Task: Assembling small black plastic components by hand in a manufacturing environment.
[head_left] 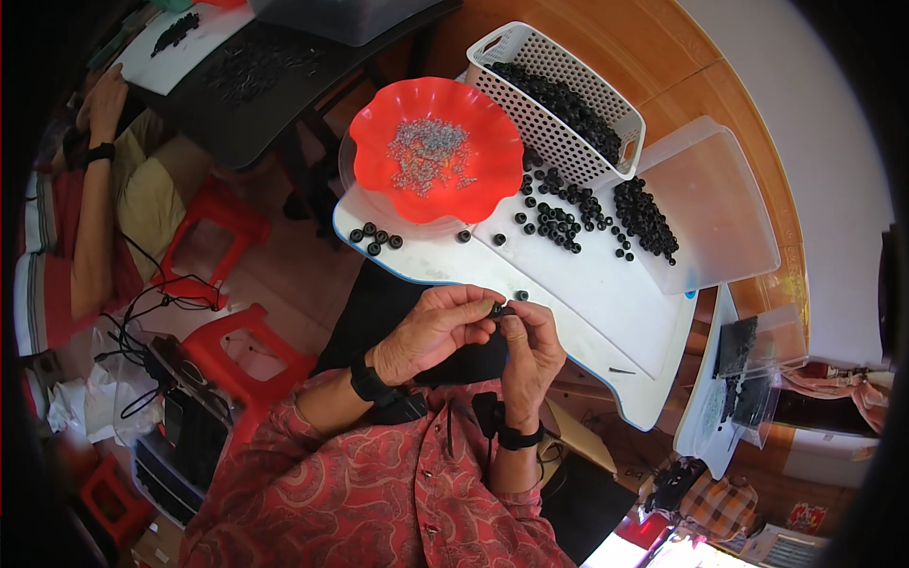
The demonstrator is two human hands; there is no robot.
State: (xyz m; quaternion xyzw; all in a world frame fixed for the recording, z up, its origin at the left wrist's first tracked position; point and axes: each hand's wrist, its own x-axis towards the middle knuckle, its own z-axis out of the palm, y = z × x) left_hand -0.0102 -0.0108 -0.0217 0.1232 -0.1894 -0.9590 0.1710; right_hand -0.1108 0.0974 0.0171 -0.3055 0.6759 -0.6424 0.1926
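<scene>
My left hand and my right hand meet just over the table's near edge. Between their fingertips they pinch a small black part, mostly covered by the fingers. Close beyond the hands, a single black ring-like piece lies at the edge of the white table. More loose black round pieces are scattered farther back. A red wavy-rimmed bowl holds many tiny clear or silvery pieces.
A white perforated basket full of black pieces stands at the back. Beside it, a translucent tray bears a heap of them. A thin dark tool lies on the right. Left are red stools and another person's arm by a dark table.
</scene>
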